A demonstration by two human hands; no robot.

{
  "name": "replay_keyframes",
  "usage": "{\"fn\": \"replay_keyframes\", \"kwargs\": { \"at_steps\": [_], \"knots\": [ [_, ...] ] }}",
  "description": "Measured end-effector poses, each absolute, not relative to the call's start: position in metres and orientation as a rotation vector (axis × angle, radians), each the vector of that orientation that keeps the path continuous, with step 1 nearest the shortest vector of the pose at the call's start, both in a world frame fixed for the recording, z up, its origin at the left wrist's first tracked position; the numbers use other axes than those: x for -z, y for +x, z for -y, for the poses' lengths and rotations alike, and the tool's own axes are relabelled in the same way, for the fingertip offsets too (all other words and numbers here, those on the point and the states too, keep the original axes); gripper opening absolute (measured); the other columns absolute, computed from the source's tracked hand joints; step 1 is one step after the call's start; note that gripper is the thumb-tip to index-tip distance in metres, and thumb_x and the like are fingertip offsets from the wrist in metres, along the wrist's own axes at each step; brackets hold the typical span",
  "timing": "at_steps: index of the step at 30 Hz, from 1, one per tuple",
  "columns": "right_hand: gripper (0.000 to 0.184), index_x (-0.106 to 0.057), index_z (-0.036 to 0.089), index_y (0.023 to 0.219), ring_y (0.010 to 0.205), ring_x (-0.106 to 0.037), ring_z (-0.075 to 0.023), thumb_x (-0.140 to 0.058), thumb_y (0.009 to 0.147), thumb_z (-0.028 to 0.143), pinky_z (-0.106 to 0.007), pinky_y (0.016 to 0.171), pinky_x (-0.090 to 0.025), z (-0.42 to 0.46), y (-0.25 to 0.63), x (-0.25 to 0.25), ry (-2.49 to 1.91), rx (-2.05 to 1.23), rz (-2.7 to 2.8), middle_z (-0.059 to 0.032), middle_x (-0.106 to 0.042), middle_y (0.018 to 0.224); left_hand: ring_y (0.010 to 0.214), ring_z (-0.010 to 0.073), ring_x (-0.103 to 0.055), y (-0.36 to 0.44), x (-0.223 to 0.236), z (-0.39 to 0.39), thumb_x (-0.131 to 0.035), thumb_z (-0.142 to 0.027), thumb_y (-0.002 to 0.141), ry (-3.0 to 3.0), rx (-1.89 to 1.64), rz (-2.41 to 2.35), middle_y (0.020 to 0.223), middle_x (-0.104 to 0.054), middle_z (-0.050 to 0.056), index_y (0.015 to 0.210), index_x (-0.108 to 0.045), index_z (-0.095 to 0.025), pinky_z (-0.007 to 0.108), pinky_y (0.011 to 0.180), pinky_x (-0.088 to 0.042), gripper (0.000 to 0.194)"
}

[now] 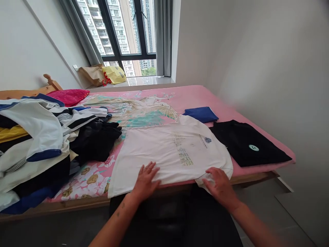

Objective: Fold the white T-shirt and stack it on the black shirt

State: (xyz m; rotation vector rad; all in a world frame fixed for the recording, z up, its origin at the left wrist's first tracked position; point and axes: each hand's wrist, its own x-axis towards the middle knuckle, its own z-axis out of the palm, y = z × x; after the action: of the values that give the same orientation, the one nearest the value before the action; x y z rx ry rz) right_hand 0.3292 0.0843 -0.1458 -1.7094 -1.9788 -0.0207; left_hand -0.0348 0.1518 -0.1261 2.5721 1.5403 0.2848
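A white T-shirt [154, 147] with printed text and a small dark emblem lies spread sideways along the near edge of the bed. Its collar end points right and its hem is at the left. My left hand [147, 179] rests flat on the shirt's near side, fingers stretched and holding nothing. Over by the near sleeve, which hangs past the bed edge, is my right hand [218, 185]. Its fingers are apart and curved, at or just above the cloth; whether they touch it I cannot tell.
A large heap of clothes [48, 137] covers the bed's left side. Right of the shirt lie a folded blue garment [200, 114] and a folded black garment [246, 142]. The pink bed [190, 94] meets a window sill holding a brown paper bag [92, 73] and a yellow bag [114, 74].
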Motion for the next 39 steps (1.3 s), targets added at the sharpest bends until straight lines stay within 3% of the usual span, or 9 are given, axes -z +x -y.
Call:
{"fn": "replay_keyframes", "kwargs": {
  "at_steps": [5,8,13,18,22,25,28,31,39],
  "knots": [
    [0.035,-0.052,0.020,0.107,0.104,-0.049,-0.0293,-0.059,0.077,0.037,-0.046,0.093,-0.037,-0.061,0.304,0.177,-1.691,0.118,2.079,-0.0113,-0.055,0.110,0.136,0.0226,-0.030,0.001,0.151,-0.125,-0.045,-0.009,0.075,2.657,-0.296,-1.368,0.147,-0.035,0.004,0.136,-0.040,-0.027,0.051,0.113,-0.010,0.064],
    [0.030,-0.053,0.018,0.108,0.104,-0.048,-0.0277,-0.053,0.079,0.024,-0.045,0.093,-0.034,-0.064,0.317,0.196,-1.730,0.194,2.020,-0.0112,-0.056,0.108,0.135,0.0220,-0.031,0.002,0.157,-0.125,-0.042,-0.004,0.071,2.653,-0.316,-1.441,0.147,-0.036,0.003,0.135,-0.043,-0.027,0.051,0.113,-0.009,0.068],
    [0.020,-0.060,0.021,0.091,0.089,-0.052,-0.0210,-0.045,0.081,0.013,-0.039,0.089,-0.035,-0.063,0.333,0.189,-1.682,0.094,1.985,-0.0044,-0.060,0.087,0.136,0.0216,-0.030,-0.008,0.154,-0.122,-0.041,-0.005,0.074,2.706,-0.297,-1.470,0.147,-0.034,0.002,0.137,-0.039,-0.029,0.050,0.113,-0.010,0.068],
    [0.019,-0.062,0.023,0.081,0.087,-0.053,-0.0213,-0.047,0.078,0.012,-0.039,0.087,-0.036,-0.028,0.356,0.200,-1.686,-0.084,1.966,-0.0038,-0.062,0.084,0.136,0.0219,-0.028,-0.059,0.164,-0.103,-0.041,-0.007,0.078,2.612,-0.384,-1.830,0.147,-0.034,0.005,0.139,-0.037,-0.025,0.051,0.113,-0.001,0.063],
    [0.018,-0.061,0.021,0.086,0.086,-0.057,-0.0243,-0.051,0.073,0.029,-0.042,0.082,-0.043,-0.011,0.382,0.239,-1.740,-0.349,1.509,-0.0060,-0.064,0.088,0.138,0.0268,-0.023,-0.117,0.169,-0.077,-0.048,-0.026,0.082,2.267,-0.637,-2.153,0.147,-0.035,0.010,0.135,-0.043,-0.021,0.053,0.112,-0.003,0.053],
    [0.039,-0.056,0.020,0.091,0.090,-0.060,-0.0253,-0.061,0.063,0.048,-0.039,0.082,-0.048,-0.019,0.395,0.256,-1.741,-0.618,0.910,-0.0062,-0.064,0.092,0.135,0.0278,-0.028,-0.149,0.165,-0.058,-0.057,-0.040,0.075,1.648,-0.983,-2.204,0.143,-0.039,0.015,0.127,-0.050,-0.016,0.045,0.111,-0.017,0.058],
    [0.054,-0.056,0.021,0.095,0.101,-0.058,-0.0256,-0.071,0.052,0.050,-0.033,0.080,-0.050,-0.038,0.399,0.252,-1.676,-0.875,0.653,-0.0050,-0.064,0.098,0.122,0.0271,-0.046,-0.164,0.164,-0.051,-0.060,-0.050,0.068,0.990,-1.198,-2.076,0.129,-0.052,0.016,0.121,-0.051,-0.014,0.038,0.101,-0.036,0.065],
    [0.052,-0.058,0.021,0.092,0.101,-0.059,-0.0258,-0.076,0.051,0.047,-0.030,0.070,-0.053,-0.057,0.391,0.237,-1.569,-1.086,0.572,-0.0045,-0.065,0.100,0.099,0.0262,-0.062,-0.165,0.165,-0.058,-0.058,-0.060,0.066,0.726,-1.181,-1.992,0.110,-0.064,0.016,0.110,-0.055,-0.013,0.037,0.079,-0.048,0.065],
    [0.037,-0.065,0.017,0.090,0.086,-0.067,-0.0258,-0.077,0.059,0.033,-0.032,0.070,-0.056,-0.063,0.374,0.213,-1.350,-1.491,0.382,-0.0057,-0.072,0.087,0.057,0.0142,-0.062,-0.152,0.157,-0.085,-0.070,-0.048,0.065,0.436,-1.096,-1.680,0.074,-0.068,0.003,0.082,-0.060,-0.016,0.025,0.052,-0.041,0.037]
  ]
}}
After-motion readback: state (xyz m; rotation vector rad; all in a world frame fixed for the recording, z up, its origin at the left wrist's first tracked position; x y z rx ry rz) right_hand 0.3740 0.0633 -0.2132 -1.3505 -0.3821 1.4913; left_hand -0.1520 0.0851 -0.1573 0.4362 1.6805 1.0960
